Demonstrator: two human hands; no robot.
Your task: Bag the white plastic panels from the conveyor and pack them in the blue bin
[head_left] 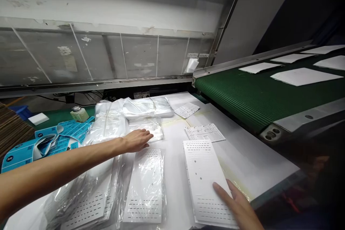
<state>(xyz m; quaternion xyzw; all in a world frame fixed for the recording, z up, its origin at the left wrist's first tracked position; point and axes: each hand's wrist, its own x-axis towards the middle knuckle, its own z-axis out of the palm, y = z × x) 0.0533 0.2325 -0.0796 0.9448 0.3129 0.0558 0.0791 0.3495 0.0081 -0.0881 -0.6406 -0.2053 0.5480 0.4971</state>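
Right hand grips the white slotted panel, thumb on top; left hand, fingers loosely extended, is at clear bags, grip unclear.

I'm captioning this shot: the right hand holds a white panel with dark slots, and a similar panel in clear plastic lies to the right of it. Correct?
Not quite: the head view shows the panel in clear plastic lying to the left of the white panel with dark slots, which the right hand does hold.
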